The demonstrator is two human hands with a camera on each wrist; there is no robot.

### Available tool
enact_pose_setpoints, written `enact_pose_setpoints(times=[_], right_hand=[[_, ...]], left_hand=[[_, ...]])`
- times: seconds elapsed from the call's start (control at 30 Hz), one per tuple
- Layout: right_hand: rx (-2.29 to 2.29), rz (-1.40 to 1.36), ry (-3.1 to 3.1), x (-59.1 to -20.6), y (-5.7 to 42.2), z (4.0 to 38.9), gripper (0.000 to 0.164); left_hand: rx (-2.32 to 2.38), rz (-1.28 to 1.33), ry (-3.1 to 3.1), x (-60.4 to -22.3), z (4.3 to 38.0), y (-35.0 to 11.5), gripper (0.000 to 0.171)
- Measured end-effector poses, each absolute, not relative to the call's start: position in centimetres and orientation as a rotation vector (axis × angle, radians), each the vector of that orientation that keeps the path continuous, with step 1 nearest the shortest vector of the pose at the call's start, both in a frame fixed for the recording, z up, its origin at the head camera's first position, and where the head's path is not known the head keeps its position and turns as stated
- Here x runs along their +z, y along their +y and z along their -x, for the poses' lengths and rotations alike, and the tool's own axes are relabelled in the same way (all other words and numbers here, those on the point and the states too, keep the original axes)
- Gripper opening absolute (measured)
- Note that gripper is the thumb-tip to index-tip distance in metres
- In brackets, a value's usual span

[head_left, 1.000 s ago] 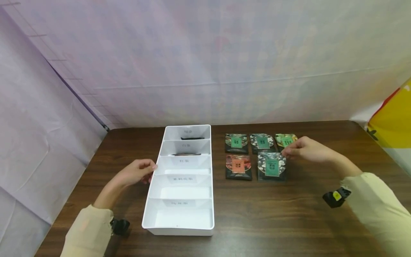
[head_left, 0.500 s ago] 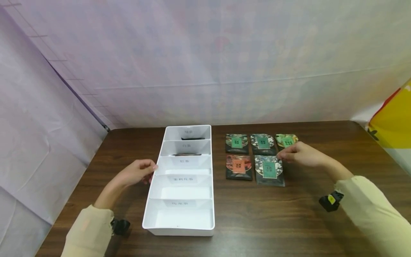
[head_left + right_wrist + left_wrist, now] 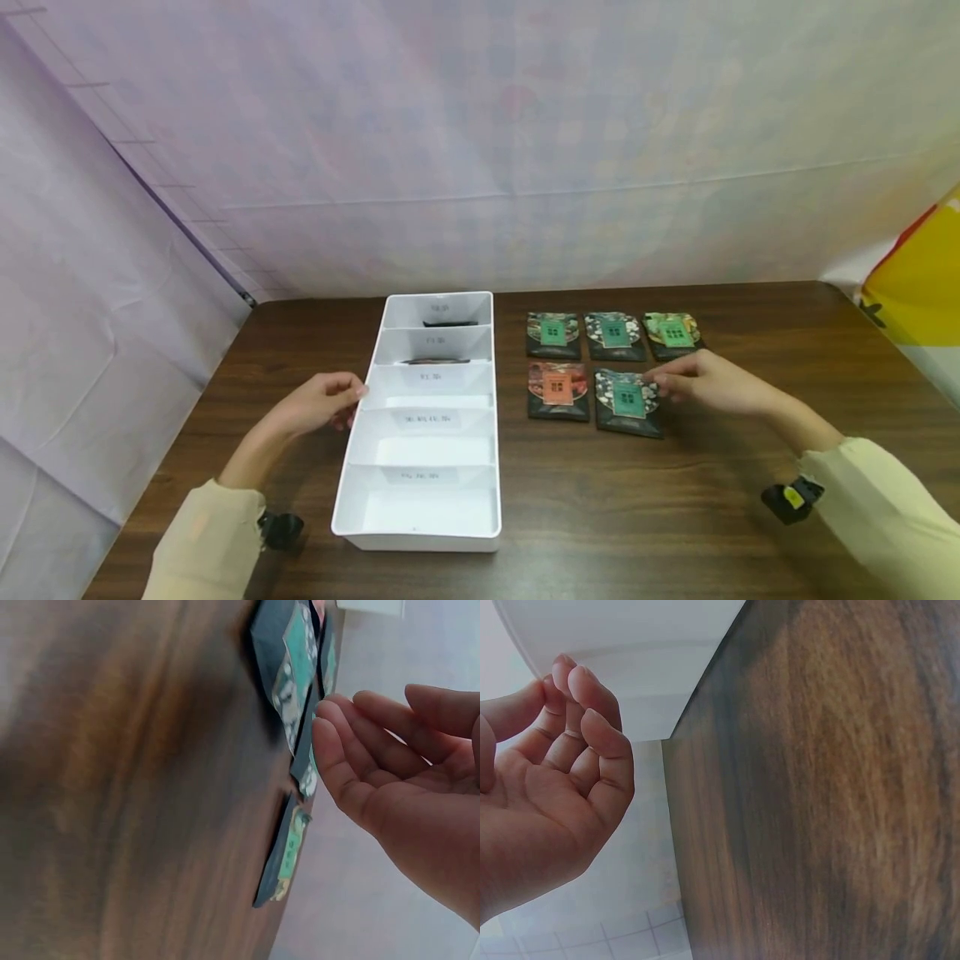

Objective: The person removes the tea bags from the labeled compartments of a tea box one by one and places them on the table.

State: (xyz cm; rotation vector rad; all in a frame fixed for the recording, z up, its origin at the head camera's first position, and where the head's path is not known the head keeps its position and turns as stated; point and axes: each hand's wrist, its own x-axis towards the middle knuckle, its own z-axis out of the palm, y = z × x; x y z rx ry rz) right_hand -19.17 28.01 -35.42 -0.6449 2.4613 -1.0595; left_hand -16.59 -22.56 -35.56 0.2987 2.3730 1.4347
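My left hand (image 3: 322, 398) pinches the left rim of a white divided box (image 3: 420, 542) between thumb and fingers. The left wrist view shows thumb and index fingertip meeting at that rim. My right hand (image 3: 708, 381) is beside a dark tea packet (image 3: 628, 402) with a green label and white flower print, fingertips at its upper right corner. In the right wrist view the thumb stands apart from the loosely bent fingers, nothing visible between them. Left of this packet lies one with an orange label (image 3: 557, 392). Behind lie green-labelled packets (image 3: 552, 335), (image 3: 615, 336) and a yellow-green one (image 3: 672, 333).
The box has several labelled compartments; dark packets stand in the two farthest, one (image 3: 450, 323) at the back and another (image 3: 435, 361) in front of it. A brown wooden table (image 3: 600, 517) carries everything. White cloth (image 3: 525, 167) hangs behind, with a yellow-red item (image 3: 918, 283) at right.
The flower-print packet has shifted slightly left and toward the front and now lies flatter. My right hand moved down with it, its thumb now apart from the fingers. The left hand has stayed still.
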Motion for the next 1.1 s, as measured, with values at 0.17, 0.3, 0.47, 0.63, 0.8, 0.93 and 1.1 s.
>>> enact_pose_setpoints(times=[0.17,0.3,0.47,0.63,0.8,0.93,1.1], right_hand=[[-1.108,0.664,2.381,-35.7,27.4,18.1,0.03],[-1.105,0.65,2.368,-35.9,26.7,17.4,0.032],[-1.082,0.63,2.362,-36.1,25.8,16.9,0.036],[-1.056,0.622,2.372,-36.5,25.5,16.8,0.037],[-1.042,0.589,2.399,-36.7,25.6,17.1,0.037],[-1.029,0.609,2.409,-36.9,25.9,17.5,0.037],[-1.032,0.642,2.409,-36.9,26.1,17.8,0.034]], left_hand=[[1.44,-0.313,2.371,-35.5,16.5,-22.5,0.019],[1.443,-0.308,2.366,-35.6,16.5,-22.6,0.019],[1.443,-0.298,2.367,-35.7,16.5,-22.7,0.019],[1.437,-0.297,2.367,-35.7,16.6,-22.8,0.02],[1.435,-0.29,2.369,-35.6,16.6,-22.7,0.02],[1.437,-0.29,2.367,-35.6,16.5,-22.7,0.02],[1.436,-0.291,2.364,-35.5,16.6,-22.6,0.02]])
